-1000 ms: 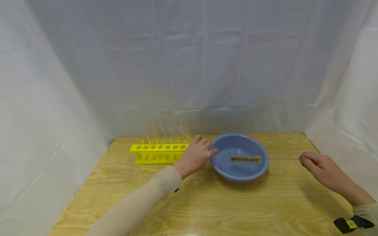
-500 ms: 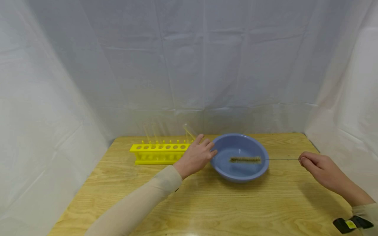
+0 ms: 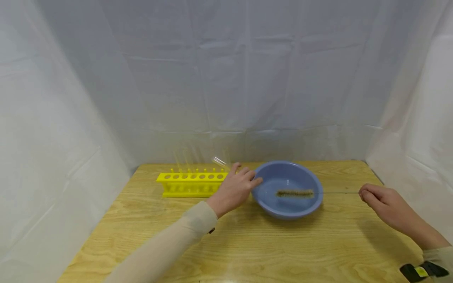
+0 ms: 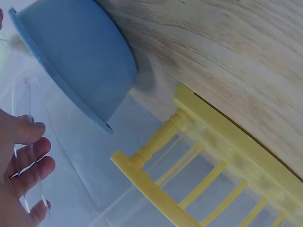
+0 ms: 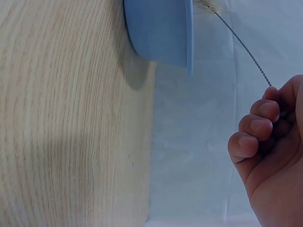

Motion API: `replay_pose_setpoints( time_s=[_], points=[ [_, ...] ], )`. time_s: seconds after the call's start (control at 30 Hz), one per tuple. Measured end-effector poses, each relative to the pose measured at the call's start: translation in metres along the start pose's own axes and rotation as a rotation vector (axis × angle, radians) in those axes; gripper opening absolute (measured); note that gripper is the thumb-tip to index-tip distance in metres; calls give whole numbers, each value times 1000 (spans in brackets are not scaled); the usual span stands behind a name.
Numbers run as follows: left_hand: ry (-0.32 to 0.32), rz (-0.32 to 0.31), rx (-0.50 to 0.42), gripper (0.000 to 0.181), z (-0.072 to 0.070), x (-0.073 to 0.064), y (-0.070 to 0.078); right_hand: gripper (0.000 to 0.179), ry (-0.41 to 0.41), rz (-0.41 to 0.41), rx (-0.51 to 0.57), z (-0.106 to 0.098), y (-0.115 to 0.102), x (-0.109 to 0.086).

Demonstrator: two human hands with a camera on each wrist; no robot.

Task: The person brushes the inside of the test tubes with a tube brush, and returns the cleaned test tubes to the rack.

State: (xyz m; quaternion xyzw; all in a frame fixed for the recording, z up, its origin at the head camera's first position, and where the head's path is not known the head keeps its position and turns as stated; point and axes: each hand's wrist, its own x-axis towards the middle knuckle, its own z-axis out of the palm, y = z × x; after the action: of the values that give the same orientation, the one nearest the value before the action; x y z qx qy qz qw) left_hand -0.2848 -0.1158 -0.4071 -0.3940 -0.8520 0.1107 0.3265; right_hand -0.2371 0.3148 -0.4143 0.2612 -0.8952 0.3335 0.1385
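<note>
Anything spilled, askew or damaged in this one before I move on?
Nothing stands out. The rack is upright, the basin sits level on the table, and no spill or break shows. The tilted tube is held in the left grip; the right grip holds the brush over the basin.

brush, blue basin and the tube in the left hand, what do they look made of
Brush stem: likely metal wire, grey and spirally twisted; bristles dull tan, natural or synthetic unclear. Basin: probably plastic, smooth with a mild sheen and even colour. Tube: glass or clear plastic, see-through with bright edge glints.
</note>
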Motion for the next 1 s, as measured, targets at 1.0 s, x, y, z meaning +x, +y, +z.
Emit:
replay_pose_setpoints(
  time_s=[1.0],
  points=[
    [392, -656, -581, 31, -36, -33, -68, 25, 1, -4, -20, -1, -3, -1]
  ],
)
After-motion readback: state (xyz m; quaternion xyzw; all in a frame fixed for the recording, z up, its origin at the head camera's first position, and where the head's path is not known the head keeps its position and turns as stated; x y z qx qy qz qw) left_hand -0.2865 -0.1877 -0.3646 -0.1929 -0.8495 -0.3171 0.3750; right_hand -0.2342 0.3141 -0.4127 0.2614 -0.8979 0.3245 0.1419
